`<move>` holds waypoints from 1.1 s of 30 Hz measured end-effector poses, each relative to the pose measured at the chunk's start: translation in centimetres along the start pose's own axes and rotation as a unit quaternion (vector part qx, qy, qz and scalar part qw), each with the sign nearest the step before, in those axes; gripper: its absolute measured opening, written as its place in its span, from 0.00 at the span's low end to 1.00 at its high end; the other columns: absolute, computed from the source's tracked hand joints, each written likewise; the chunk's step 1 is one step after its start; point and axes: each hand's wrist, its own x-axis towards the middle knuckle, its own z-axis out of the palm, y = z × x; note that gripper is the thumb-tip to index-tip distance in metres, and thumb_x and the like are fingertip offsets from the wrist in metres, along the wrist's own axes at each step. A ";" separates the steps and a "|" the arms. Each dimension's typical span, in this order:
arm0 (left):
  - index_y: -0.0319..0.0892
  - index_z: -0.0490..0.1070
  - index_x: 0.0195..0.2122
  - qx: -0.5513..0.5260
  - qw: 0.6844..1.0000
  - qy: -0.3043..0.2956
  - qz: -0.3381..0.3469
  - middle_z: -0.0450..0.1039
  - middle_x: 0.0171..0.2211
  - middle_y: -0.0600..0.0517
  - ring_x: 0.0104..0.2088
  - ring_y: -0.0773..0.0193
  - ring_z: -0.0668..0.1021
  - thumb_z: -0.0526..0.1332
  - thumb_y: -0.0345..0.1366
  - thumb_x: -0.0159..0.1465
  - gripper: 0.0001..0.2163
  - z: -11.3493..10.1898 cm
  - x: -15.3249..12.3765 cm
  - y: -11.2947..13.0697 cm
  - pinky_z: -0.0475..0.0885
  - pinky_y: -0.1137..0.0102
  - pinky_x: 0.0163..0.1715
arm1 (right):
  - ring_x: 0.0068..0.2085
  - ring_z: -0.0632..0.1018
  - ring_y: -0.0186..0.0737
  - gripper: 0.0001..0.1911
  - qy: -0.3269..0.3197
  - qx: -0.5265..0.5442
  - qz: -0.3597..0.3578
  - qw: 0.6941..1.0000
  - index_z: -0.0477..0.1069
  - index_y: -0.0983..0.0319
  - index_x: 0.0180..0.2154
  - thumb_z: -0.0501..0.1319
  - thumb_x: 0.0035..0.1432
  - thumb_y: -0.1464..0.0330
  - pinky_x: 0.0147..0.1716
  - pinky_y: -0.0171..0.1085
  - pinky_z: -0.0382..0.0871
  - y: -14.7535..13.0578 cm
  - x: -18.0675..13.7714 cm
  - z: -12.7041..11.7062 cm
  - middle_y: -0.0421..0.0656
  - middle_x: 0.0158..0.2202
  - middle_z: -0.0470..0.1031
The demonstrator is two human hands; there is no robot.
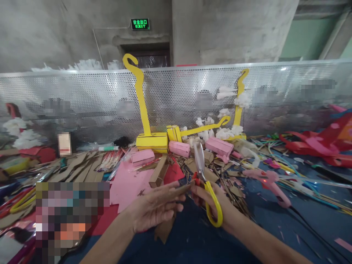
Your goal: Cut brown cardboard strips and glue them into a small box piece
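Note:
My right hand grips yellow-handled scissors, blades pointing up and away. My left hand pinches a brown cardboard piece that reaches from below the hand up to the scissors' pivot. Both hands hover over a dark blue table surface, close together at the lower middle of the view. Just beyond them lie cardboard scraps, a pink paper sheet and a folded cardboard strip.
A perforated metal screen closes the back of the table. In front of it stand yellow cardboard hook shapes, pink blocks and white tufts. A pink glue gun with cable lies right. Red and pink paper piles far right.

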 end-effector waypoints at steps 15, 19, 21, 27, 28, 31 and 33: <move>0.40 0.73 0.54 0.265 0.893 0.152 0.329 0.78 0.52 0.42 0.51 0.50 0.79 0.69 0.41 0.60 0.22 0.9 1.3 -0.2 0.74 0.61 0.49 | 0.20 0.69 0.32 0.21 -0.050 0.024 0.031 0.998 0.70 0.61 0.29 0.71 0.51 0.52 0.23 0.33 0.63 0.0 0.0 0.4 0.35 0.18 0.67; 0.41 0.74 0.53 0.271 0.886 0.152 0.344 0.79 0.51 0.42 0.50 0.49 0.80 0.69 0.40 0.60 0.20 1.5 1.2 -0.4 0.75 0.60 0.49 | 0.22 0.70 0.33 0.19 -0.078 -0.008 0.016 0.997 0.73 0.62 0.34 0.70 0.53 0.53 0.24 0.33 0.65 -0.2 -0.6 0.7 0.36 0.20 0.69; 0.40 0.75 0.50 0.269 0.888 0.146 0.343 0.79 0.51 0.42 0.49 0.49 0.80 0.69 0.40 0.59 0.19 1.8 1.2 -0.6 0.75 0.60 0.49 | 0.23 0.71 0.33 0.18 -0.071 -0.028 0.007 0.997 0.73 0.62 0.34 0.70 0.53 0.54 0.25 0.33 0.65 -0.6 -1.0 1.0 0.36 0.22 0.70; 0.41 0.75 0.49 0.259 0.914 0.089 0.300 0.82 0.45 0.44 0.45 0.51 0.82 0.70 0.39 0.59 0.18 1.2 2.0 -1.8 0.76 0.62 0.45 | 0.22 0.69 0.32 0.17 -0.054 -0.051 0.004 0.997 0.72 0.61 0.32 0.71 0.52 0.56 0.23 0.32 0.62 -1.1 -1.5 1.1 0.35 0.21 0.69; 0.41 0.76 0.48 0.265 0.918 0.073 0.285 0.82 0.44 0.44 0.44 0.52 0.82 0.70 0.38 0.58 0.17 1.1 2.1 -2.0 0.76 0.63 0.44 | 0.22 0.68 0.32 0.17 -0.052 -0.055 0.004 0.997 0.72 0.61 0.31 0.71 0.52 0.56 0.22 0.32 0.61 -1.1 -1.4 1.1 0.35 0.20 0.68; 0.40 0.78 0.45 0.261 0.938 0.029 0.227 0.83 0.42 0.45 0.42 0.52 0.83 0.71 0.37 0.58 0.14 0.8 2.3 -2.7 0.76 0.64 0.42 | 0.21 0.67 0.32 0.16 -0.049 -0.065 -0.006 0.997 0.72 0.61 0.30 0.70 0.52 0.56 0.21 0.32 0.59 -0.8 -1.1 0.8 0.35 0.19 0.67; 0.40 0.78 0.46 0.245 0.946 0.017 0.211 0.83 0.43 0.45 0.41 0.53 0.83 0.70 0.37 0.58 0.15 1.0 2.3 -2.9 0.76 0.64 0.43 | 0.21 0.67 0.31 0.15 -0.054 -0.069 -0.016 0.996 0.71 0.61 0.29 0.70 0.53 0.57 0.22 0.32 0.59 -0.6 -0.9 0.7 0.35 0.19 0.67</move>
